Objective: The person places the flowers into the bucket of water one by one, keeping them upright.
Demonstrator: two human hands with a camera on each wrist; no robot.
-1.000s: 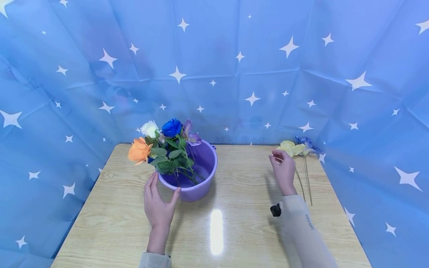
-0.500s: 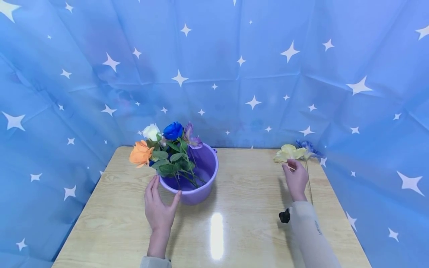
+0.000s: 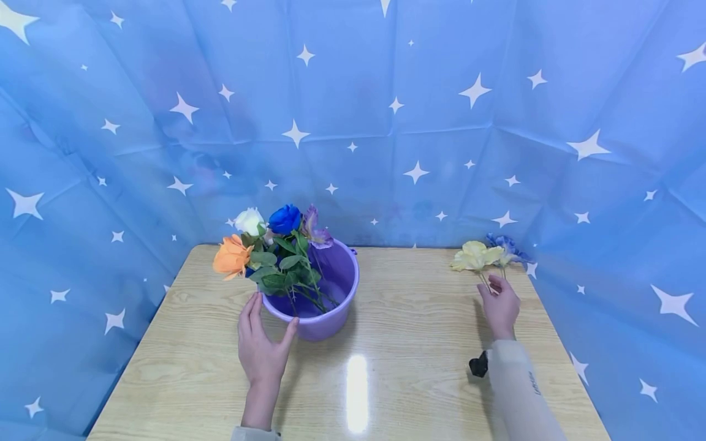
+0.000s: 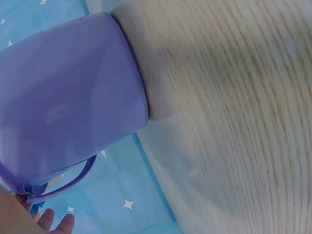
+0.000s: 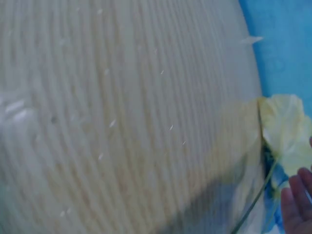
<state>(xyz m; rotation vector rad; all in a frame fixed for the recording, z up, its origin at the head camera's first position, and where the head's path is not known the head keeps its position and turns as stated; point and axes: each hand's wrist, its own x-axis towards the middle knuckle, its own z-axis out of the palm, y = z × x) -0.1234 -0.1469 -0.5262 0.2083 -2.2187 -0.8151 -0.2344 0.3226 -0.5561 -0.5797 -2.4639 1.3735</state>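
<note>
My left hand (image 3: 261, 355) rests against the near left side of a purple bucket (image 3: 325, 324), thumb and fingers spread and fairly straight. Several artificial flowers lean in the bucket: an orange flower (image 3: 231, 257), a white rose (image 3: 250, 221), a blue rose (image 3: 285, 219) and a purple flower (image 3: 317, 229). In the left wrist view the bucket handle (image 4: 73, 184) hangs beside my fingers (image 4: 63, 224). At the right, my right hand (image 3: 501, 309) hovers around the stems of a yellow flower (image 3: 475, 256) and a blue-violet flower (image 3: 507, 248). Its fingers look loosely bent, with a gap at the stems.
A light wooden table (image 3: 408, 318) carries everything. A blue curtain (image 3: 375, 165) with white stars encloses its back and sides. Bright light reflects from the tabletop. A black device (image 3: 478, 364) sits at my right wrist.
My right hand has moved right and nearer to me, from beside the yellow flower head down to the stems. My left hand stays at the bucket. The camera view has shifted slightly.
</note>
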